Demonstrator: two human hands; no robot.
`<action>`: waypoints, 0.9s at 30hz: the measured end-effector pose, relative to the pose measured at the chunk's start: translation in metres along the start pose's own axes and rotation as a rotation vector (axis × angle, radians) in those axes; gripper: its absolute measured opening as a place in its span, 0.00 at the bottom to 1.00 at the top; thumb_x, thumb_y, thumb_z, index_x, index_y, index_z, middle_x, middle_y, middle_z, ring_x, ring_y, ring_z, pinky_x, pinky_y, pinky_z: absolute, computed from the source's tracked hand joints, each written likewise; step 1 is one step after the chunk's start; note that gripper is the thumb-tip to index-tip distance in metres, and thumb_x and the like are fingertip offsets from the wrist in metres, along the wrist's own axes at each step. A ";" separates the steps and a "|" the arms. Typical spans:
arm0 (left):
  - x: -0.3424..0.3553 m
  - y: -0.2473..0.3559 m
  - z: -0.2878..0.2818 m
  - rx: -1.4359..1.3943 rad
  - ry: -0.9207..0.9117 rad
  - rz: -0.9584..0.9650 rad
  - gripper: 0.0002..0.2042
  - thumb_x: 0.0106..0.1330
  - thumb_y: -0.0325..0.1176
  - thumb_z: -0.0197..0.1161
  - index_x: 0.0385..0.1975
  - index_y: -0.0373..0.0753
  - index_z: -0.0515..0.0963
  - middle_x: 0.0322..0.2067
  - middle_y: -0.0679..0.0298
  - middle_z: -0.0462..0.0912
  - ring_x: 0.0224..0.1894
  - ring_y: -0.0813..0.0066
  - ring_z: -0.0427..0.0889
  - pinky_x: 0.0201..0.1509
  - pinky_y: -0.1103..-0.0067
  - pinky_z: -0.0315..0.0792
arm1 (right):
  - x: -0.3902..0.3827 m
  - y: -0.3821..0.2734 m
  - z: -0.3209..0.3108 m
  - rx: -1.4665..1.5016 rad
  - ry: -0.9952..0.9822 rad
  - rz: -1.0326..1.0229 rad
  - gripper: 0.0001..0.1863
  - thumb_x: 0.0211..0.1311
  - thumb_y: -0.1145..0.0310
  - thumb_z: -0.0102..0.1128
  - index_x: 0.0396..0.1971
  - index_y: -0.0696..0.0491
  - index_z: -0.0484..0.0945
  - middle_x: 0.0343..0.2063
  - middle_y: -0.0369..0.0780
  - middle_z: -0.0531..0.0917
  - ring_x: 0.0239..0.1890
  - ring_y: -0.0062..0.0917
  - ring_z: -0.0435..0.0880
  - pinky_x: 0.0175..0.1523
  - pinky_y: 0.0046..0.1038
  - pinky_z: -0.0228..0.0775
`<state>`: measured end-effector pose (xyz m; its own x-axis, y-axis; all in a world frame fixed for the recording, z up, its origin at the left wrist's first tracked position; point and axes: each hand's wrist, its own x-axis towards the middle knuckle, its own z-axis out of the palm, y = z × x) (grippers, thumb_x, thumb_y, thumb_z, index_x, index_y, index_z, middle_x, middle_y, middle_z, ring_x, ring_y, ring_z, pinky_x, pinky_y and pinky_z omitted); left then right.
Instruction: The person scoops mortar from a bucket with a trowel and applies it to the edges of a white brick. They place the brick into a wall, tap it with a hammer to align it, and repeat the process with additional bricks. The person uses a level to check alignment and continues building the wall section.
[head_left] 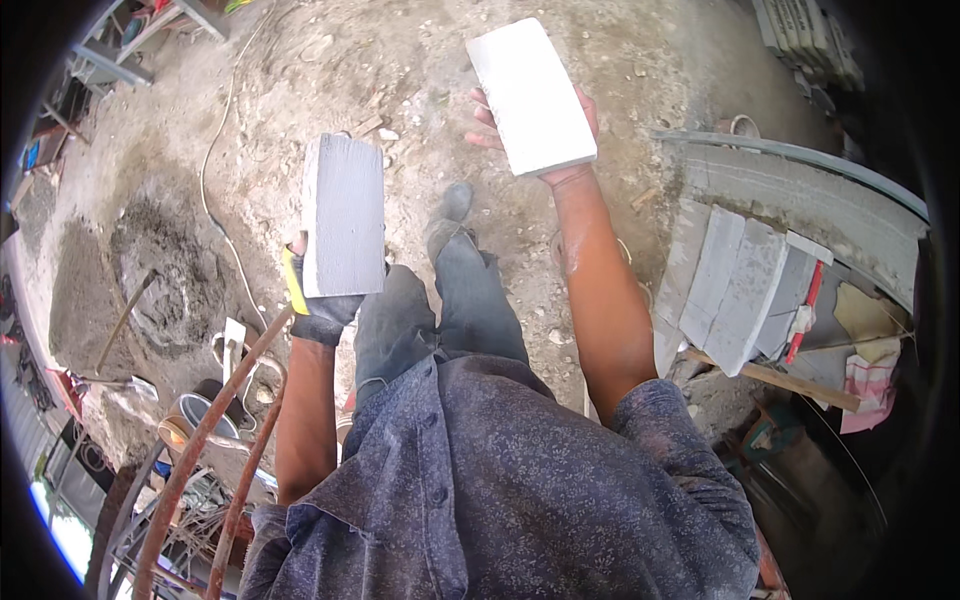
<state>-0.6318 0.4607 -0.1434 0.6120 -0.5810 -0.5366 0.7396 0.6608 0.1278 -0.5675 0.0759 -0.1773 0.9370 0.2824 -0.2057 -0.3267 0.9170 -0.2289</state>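
My left hand, in a black and yellow glove, grips a pale grey rectangular block upright at my left, its front face toward me. Further forward on the right, my bare right hand holds a brighter white block, which covers most of the palm; fingertips show past its left edge. The two blocks are apart, above the dusty ground, with my legs and boot below between them.
Cut grey panels, a long slab and a red tool lie at right. At left are a wet mortar pile, a bucket, a pale cord and rusty bars. Metal framing stands top left.
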 end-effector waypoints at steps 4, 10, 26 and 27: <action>0.108 0.000 0.121 0.354 0.130 -0.119 0.30 0.66 0.52 0.63 0.61 0.37 0.72 0.52 0.55 0.82 0.53 0.62 0.83 0.56 0.63 0.78 | -0.053 -0.042 0.059 -0.038 0.226 -0.262 0.42 0.65 0.44 0.45 0.73 0.56 0.59 0.64 0.57 0.71 0.56 0.49 0.81 0.64 0.56 0.70; 0.300 -0.061 0.231 0.454 -0.222 -0.426 0.35 0.72 0.63 0.46 0.68 0.43 0.69 0.60 0.55 0.78 0.58 0.58 0.80 0.65 0.64 0.74 | -0.042 -0.021 0.122 -1.080 0.876 -0.831 0.43 0.61 0.60 0.58 0.74 0.58 0.56 0.66 0.56 0.69 0.68 0.42 0.69 0.73 0.37 0.58; 0.389 -0.185 0.414 1.184 -0.402 -1.080 0.26 0.72 0.57 0.54 0.61 0.45 0.74 0.52 0.63 0.83 0.55 0.64 0.81 0.58 0.66 0.77 | -0.248 -0.286 -0.028 0.146 1.259 -1.308 0.32 0.60 0.47 0.57 0.56 0.56 0.75 0.44 0.45 0.83 0.49 0.36 0.83 0.54 0.42 0.74; 0.405 -0.196 0.415 1.234 -0.457 -1.067 0.26 0.72 0.56 0.56 0.60 0.45 0.75 0.51 0.64 0.83 0.55 0.65 0.81 0.58 0.66 0.76 | -0.286 -0.278 -0.054 0.304 1.235 -1.421 0.29 0.60 0.46 0.56 0.52 0.54 0.77 0.44 0.43 0.84 0.48 0.35 0.83 0.51 0.43 0.75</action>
<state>-0.4122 -0.1012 -0.0394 -0.4056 -0.7157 -0.5685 0.4727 -0.6966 0.5397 -0.7508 -0.2752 -0.1065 -0.1876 -0.8194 -0.5416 0.6522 0.3083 -0.6925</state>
